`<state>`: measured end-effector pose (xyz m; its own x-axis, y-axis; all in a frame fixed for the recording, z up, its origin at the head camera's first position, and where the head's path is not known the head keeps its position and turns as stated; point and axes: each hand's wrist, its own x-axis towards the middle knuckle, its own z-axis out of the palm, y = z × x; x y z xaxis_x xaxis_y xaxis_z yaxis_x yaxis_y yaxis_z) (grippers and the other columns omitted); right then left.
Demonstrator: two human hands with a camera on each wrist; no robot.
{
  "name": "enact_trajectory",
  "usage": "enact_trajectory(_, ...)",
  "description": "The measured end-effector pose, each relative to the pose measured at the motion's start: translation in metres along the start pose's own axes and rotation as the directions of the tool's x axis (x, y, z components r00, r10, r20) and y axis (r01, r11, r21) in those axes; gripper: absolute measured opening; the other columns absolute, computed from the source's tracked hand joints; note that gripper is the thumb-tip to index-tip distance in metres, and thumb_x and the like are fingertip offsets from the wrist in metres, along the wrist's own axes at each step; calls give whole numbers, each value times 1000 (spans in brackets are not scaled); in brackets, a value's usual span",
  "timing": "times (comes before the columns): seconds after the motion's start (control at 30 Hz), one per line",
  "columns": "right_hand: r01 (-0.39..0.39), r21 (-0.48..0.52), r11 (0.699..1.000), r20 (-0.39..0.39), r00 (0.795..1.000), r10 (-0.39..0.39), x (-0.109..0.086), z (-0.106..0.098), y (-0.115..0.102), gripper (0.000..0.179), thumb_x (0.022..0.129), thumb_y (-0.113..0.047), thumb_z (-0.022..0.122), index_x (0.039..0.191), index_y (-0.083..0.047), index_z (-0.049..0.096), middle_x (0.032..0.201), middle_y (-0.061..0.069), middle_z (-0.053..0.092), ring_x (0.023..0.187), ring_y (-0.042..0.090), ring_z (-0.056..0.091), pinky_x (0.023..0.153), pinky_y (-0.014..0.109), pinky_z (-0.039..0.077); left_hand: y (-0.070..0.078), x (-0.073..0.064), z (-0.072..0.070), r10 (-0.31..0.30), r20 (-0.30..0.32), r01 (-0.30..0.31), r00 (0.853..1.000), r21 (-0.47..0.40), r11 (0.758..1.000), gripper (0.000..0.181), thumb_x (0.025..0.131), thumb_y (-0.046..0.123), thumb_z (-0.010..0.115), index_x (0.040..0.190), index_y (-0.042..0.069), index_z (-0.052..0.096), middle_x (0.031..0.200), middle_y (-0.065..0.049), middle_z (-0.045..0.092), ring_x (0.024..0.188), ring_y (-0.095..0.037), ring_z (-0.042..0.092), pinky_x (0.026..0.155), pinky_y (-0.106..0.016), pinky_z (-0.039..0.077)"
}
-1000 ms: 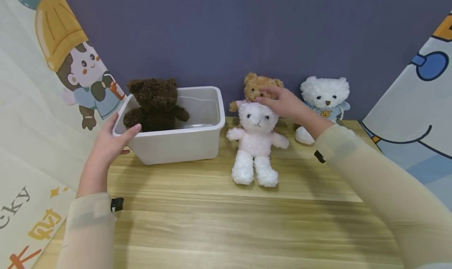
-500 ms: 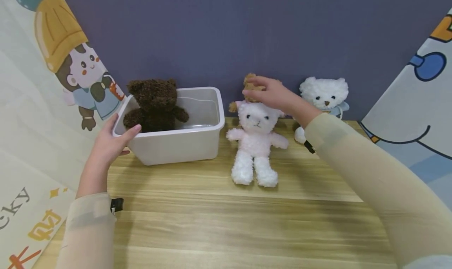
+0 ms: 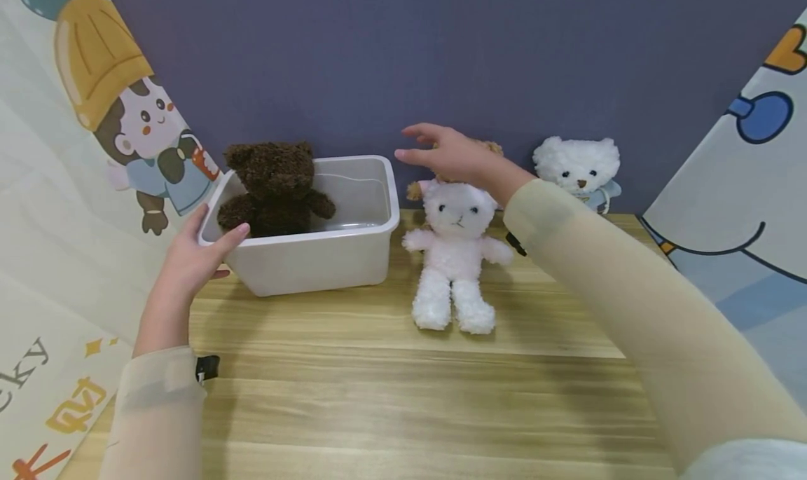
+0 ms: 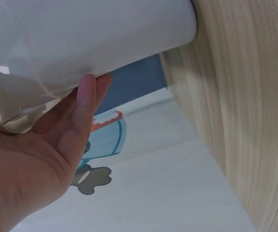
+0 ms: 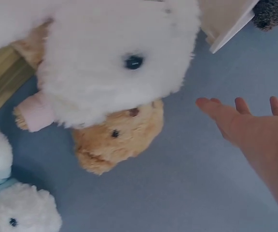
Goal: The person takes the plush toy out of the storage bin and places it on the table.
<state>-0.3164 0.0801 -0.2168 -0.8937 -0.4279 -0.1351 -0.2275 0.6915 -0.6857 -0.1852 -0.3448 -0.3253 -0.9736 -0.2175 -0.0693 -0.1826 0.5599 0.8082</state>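
Observation:
My left hand [image 3: 192, 256] holds the front left corner of a white plastic bin [image 3: 321, 263], thumb along the front rim and fingers by the left side. A dark brown teddy bear [image 3: 274, 179] sits inside the bin. My right hand [image 3: 450, 154] is in the air with fingers extended, holding nothing. In the head view it overlaps the light brown teddy bear [image 5: 119, 137], hiding most of its head. The right wrist view shows those fingers apart from that bear. In front of it is a white and pink plush toy [image 3: 457, 256], arms spread.
A white teddy bear [image 3: 576, 168] in a blue top sits at the right, partly covered by my right forearm. Behind everything rises a dark blue-grey wall [image 3: 504, 59]. Cartoon-printed panels flank the wooden table [image 3: 378, 396] on both sides.
My right hand has moved left across the light brown teddy bear's head, toward the bin, with its fingers extended. The left hand stays at the bin's corner.

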Motion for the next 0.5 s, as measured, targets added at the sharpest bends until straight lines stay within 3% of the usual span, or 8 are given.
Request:
enact_trajectory(0.27, -6, -44, 999, 73, 997, 10, 13, 5, -24, 79, 101, -70, 56, 169, -46, 22, 179, -3, 21, 161, 31, 34, 126, 66, 37, 1, 0, 1, -1, 5, 1, 1000, 1, 1000, 111, 97, 69, 61, 171, 30, -12, 177, -30, 6, 148, -56, 42, 83, -43, 69)
enact_trajectory(0.5, 16, -58, 998, 110, 994, -9, 27, 11, -40, 77, 100, -71, 56, 167, -49, 24, 179, -4, 22, 163, 25, 29, 130, 58, 35, 0, -2, -1, -3, -4, 3, 1000, -6, 1000, 110, 98, 68, 62, 172, 30, -10, 176, -30, 7, 147, -55, 42, 74, -32, 68)
